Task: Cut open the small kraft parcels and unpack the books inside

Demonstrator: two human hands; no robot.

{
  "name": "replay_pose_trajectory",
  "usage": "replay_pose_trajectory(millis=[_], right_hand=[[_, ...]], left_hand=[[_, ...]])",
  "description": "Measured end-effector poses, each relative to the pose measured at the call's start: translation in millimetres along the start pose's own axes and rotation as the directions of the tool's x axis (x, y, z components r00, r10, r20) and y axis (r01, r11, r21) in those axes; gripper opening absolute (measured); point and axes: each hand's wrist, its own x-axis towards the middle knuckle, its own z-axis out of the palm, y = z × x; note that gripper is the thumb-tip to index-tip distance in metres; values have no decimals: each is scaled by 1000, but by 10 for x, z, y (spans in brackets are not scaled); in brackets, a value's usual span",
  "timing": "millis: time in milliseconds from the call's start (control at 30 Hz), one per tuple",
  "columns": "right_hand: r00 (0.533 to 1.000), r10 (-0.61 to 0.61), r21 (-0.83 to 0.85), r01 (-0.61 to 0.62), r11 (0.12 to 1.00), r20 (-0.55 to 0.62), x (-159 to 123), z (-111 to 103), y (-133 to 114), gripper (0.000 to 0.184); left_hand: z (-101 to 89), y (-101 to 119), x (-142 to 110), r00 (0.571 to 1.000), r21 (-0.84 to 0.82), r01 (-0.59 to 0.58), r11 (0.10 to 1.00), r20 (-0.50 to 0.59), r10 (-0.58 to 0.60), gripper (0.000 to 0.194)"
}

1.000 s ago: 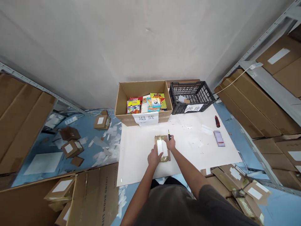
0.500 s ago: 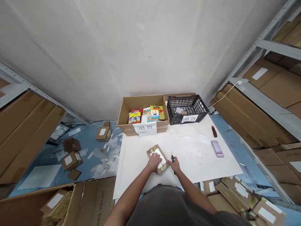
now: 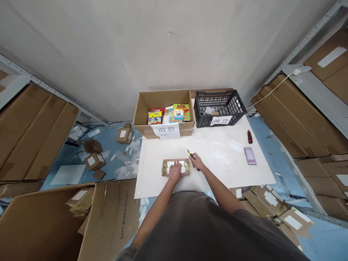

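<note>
A small brown cardboard parcel (image 3: 165, 170) with a white label and shiny tape lies on the white table (image 3: 152, 150), its long side running left to right. My left hand (image 3: 175, 172) rests on top of it, fingers stretched over the label. Just beyond the parcel's right end, my right hand (image 3: 197, 162) is closed around a black and yellow utility knife (image 3: 191, 155). The knife's thin tip points up and to the left, apart from the parcel as far as I can see.
At the table's back stand a cardboard box (image 3: 141, 131) of colourful booklets and a black plastic crate (image 3: 202, 122). On the right lie a red and black tool (image 3: 249, 137) and a blurred purple item (image 3: 250, 156). Shelves of cartons (image 3: 288, 123) flank the table; a large open carton (image 3: 108, 221) sits front left.
The parcel has turned from slanted to level and sits further left. My right hand has come off its corner, and the knife now leans left instead of upright. The camera view has shifted.
</note>
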Motion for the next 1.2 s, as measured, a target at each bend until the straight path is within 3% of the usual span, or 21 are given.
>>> replay_pose_trajectory(millis=[67, 133, 200, 267, 333, 567, 733, 867, 967, 1067, 1200], right_hand=[[987, -37, -146, 60, 987, 155, -151, -153, 57, 23], [967, -10, -395, 115, 911, 256, -247, -255, 48, 19], [957, 24, -651, 179, 738, 290, -268, -289, -27, 20], [956, 33, -798, 223, 560, 291, -241, -268, -130, 24], [952, 36, -843, 250, 476, 303, -206, -231, -223, 28], [939, 72, -864, 278, 419, 337, -232, -215, -346, 27], [928, 88, -850, 291, 440, 363, -270, -226, -340, 26], [925, 118, -821, 254, 512, 360, -231, -302, -316, 19], [914, 164, -774, 208, 598, 372, -216, -382, -254, 5], [907, 180, -712, 165, 682, 381, -277, -400, -122, 12], [879, 280, -421, -102, 902, 386, -412, -320, 81, 13]], left_hand=[[-8, 9, 27, 1000, -3, -4, 1000, -12, 4, 72], [-7, 4, 41, 1000, -5, -10, 1000, -20, 10, 72], [9, -7, 45, 1000, -9, -13, 1000, -22, 13, 71], [34, -15, 45, 1000, -12, -15, 1000, -25, 15, 70], [57, -17, 42, 1000, -14, -9, 1000, -30, 9, 72], [104, -6, -17, 997, -34, 15, 999, -73, -18, 87], [117, -23, -12, 995, -65, 21, 998, -94, -27, 102], [101, -46, 43, 996, -58, 37, 998, -77, -41, 105], [89, -64, 60, 997, -55, 34, 998, -68, -38, 103], [89, -70, 49, 998, -69, 16, 997, -67, -20, 104], [95, -55, 42, 997, -98, -1, 995, -80, -7, 102]])
